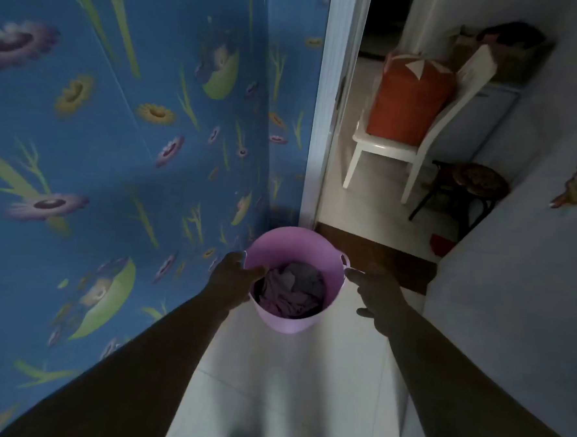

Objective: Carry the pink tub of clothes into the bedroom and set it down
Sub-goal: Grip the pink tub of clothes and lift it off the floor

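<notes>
The pink tub (295, 249) stands on the pale tiled floor in the corner beside the doorway, with crumpled purple and grey clothes (291, 292) inside. My left hand (233, 277) holds its left rim: the thumb lies over the rim into the tub and the fingers sit outside by the left handle. My right hand (374, 291) hovers at the tub's right side. Its fingers are straight and point at the right handle (344, 259), the tips just short of it.
A blue flowered wall (122, 147) runs close on the left. On the right is a grey surface (511, 316). Behind the tub, a white door frame (323, 119) opens onto a room with a white chair (416, 155) carrying an orange bundle (409, 100) and a dark stool (468, 185).
</notes>
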Available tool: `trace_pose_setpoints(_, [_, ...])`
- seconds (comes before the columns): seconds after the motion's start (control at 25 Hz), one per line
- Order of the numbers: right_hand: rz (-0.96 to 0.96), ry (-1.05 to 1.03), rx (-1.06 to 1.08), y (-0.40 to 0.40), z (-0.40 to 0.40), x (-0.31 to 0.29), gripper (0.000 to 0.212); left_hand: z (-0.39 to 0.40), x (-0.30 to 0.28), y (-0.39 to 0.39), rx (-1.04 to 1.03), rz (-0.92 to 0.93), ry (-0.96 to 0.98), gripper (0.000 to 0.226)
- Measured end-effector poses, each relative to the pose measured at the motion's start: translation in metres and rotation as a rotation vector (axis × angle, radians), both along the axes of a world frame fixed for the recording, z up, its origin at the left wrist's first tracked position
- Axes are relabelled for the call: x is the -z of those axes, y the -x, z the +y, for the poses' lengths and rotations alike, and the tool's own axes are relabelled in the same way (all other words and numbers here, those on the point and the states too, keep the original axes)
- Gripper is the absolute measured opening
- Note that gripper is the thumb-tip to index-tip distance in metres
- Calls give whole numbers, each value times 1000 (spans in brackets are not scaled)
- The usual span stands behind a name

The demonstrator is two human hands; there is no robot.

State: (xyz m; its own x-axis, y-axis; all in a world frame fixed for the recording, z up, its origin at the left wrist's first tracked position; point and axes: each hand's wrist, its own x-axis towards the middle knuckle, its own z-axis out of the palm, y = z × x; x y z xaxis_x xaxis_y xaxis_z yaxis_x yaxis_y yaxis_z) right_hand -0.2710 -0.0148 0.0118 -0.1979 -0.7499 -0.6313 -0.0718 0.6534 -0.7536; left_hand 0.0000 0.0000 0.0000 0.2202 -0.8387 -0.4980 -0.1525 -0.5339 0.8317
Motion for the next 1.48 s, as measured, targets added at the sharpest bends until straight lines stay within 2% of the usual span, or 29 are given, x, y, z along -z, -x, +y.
trace_pose_setpoints(0.04, [5,15,13,-5,-4,-1,52,-6,2,-3,11,-7,14,84])
trace_pose_setpoints(0.12, [22,17,30,-10,-9,1,27,-12,4,-9,4,9,22,65])
trace_pose_setpoints(0.2, [-6,28,84,-15,-12,5,22,-20,13,-13,-11,71,30,45])
trace_pose_setpoints(0.24, [-3,39,106,-17,-12,5,23,-24,18,-14,-18,67,15,47])
trace_pose_setpoints(0.36, [36,88,81,-19,-20,11,48,-36,33,-17,-27,85,-5,81])
trace_pose_setpoints(0.48, [72,137,18,-19,-30,21,58,-41,41,-18,-54,92,13,87])
trace_pose_setpoints(0.6, [45,109,68,-16,-40,45,43,-44,58,-13,-56,61,3,94])
trace_pose_setpoints(0.68, [45,59,109,-14,-47,63,29,-45,72,-9,-83,60,5,90])
trace_pose_setpoints(0.72, [56,48,104,-10,-51,74,30,-43,79,-7,-104,57,1,91])
trace_pose_setpoints(0.8, [77,50,68,-2,-61,100,37,-45,101,-1,-149,60,2,101])
trace_pose_setpoints(0.92, [102,64,12,8,-73,141,67,-51,141,6,-178,83,-7,112])
trace_pose_setpoints(1.04, [107,90,-10,18,-86,185,63,-57,181,10,-223,78,-3,115])
trace_pose_setpoints(1.2, [125,170,-74,27,-100,254,74,-67,240,16,-329,66,39,119])
trace_pose_setpoints(1.4, [88,172,7,32,-112,327,89,-75,315,17,-371,11,22,97])
trace_pose_setpoints(1.48, [81,178,3,33,-120,360,92,-82,352,16,-400,-19,18,96])
